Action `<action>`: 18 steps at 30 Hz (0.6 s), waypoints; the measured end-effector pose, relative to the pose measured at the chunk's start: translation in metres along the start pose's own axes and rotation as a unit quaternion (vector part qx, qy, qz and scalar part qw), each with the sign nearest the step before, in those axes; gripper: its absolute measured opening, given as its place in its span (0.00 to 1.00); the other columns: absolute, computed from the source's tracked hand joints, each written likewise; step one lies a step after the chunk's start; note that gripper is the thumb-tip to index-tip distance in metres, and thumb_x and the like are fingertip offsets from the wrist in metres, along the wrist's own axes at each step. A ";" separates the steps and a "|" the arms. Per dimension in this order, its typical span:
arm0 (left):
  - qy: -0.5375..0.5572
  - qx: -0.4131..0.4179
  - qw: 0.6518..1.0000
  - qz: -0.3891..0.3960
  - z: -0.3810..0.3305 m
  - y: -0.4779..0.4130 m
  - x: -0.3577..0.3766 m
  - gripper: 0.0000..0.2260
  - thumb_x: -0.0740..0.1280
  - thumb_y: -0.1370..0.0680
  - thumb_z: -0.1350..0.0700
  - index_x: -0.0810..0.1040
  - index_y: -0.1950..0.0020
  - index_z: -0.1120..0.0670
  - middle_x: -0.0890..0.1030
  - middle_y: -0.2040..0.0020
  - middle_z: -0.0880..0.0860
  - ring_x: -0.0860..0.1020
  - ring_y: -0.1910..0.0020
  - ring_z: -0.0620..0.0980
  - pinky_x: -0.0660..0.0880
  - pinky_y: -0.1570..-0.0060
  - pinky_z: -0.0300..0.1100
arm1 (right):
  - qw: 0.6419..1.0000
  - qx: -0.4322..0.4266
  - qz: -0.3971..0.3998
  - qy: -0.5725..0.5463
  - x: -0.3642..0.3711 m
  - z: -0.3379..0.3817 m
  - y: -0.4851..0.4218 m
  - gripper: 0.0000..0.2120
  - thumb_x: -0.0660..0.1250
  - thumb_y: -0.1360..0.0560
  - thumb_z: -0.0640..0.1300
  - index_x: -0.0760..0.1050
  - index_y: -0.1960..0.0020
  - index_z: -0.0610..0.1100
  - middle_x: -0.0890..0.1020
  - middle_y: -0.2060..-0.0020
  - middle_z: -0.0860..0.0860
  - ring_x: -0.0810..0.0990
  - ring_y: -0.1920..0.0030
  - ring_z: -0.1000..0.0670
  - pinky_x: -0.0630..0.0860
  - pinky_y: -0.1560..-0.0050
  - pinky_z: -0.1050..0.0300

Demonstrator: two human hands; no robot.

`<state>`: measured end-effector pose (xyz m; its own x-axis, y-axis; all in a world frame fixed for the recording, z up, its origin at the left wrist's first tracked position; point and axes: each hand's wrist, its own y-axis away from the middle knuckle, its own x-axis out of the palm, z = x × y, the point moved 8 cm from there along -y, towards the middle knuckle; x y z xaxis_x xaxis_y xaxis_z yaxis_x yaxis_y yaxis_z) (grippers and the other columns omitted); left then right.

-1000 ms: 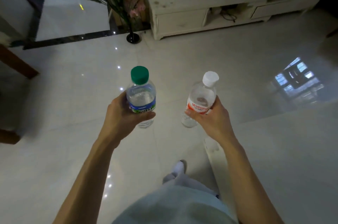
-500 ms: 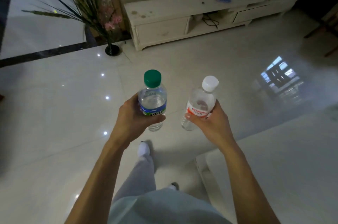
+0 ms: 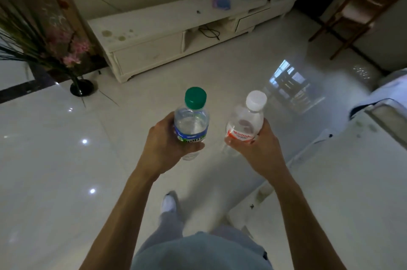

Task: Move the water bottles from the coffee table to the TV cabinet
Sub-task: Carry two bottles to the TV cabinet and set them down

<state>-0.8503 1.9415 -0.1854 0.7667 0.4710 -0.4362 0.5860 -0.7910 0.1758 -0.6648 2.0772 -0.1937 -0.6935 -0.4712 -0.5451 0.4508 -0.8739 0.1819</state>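
A clear green-capped plastic water bottle (image 3: 191, 123) is held cap-up in the left grip (image 3: 166, 147) and a white-capped, red-labelled bottle (image 3: 245, 125) in the right grip (image 3: 263, 152). Each body is wrapped round, so that both can be carried in one trip. Both are above the glossy floor (image 3: 66, 159), well apart from the long white TV cabinet (image 3: 158, 25).

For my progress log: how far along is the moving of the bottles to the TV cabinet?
Done: both bottles are picked up. In hand: the left hand grips the green-cap bottle, the right hand grips the white-cap bottle, both held above the floor. Left: neither stands on the cabinet ahead yet.
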 end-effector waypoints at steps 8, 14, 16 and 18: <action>-0.010 0.019 0.999 0.026 -0.018 -0.088 -0.015 0.30 0.80 0.38 0.52 0.74 0.38 0.53 0.80 0.49 0.47 0.80 0.50 0.49 0.76 0.48 0.41 | 0.999 0.025 -0.047 -0.004 0.000 0.010 -0.061 0.34 0.80 0.37 0.54 0.70 0.35 0.50 0.82 0.46 0.56 0.81 0.49 0.55 0.74 0.53 0.64; -0.028 0.032 0.998 0.046 -0.037 -0.144 -0.003 0.30 0.80 0.38 0.53 0.74 0.38 0.53 0.79 0.50 0.46 0.78 0.52 0.46 0.73 0.54 0.31 | 0.998 0.021 -0.061 0.004 -0.010 0.010 -0.121 0.36 0.79 0.39 0.58 0.71 0.36 0.50 0.82 0.46 0.56 0.82 0.49 0.55 0.77 0.47 0.58; -0.031 0.030 0.998 0.049 -0.043 -0.166 0.003 0.30 0.79 0.37 0.53 0.74 0.38 0.53 0.78 0.50 0.45 0.77 0.52 0.45 0.71 0.56 0.28 | 0.998 0.018 -0.065 -0.011 -0.015 0.012 -0.147 0.35 0.79 0.39 0.57 0.71 0.35 0.50 0.82 0.47 0.56 0.82 0.49 0.55 0.77 0.47 0.58; -0.032 0.028 0.998 0.051 -0.052 -0.190 0.009 0.29 0.79 0.37 0.54 0.74 0.38 0.54 0.78 0.50 0.45 0.78 0.52 0.46 0.72 0.54 0.31 | 0.998 0.012 -0.062 -0.019 -0.019 0.014 -0.176 0.35 0.79 0.38 0.57 0.71 0.35 0.50 0.82 0.46 0.56 0.82 0.49 0.56 0.77 0.47 0.58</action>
<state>-0.9410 2.1166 -0.1773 0.8026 0.3625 -0.4737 0.4883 -0.8554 0.1727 -0.7388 2.2378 -0.2042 -0.7643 -0.3621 -0.5336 0.3467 -0.9284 0.1336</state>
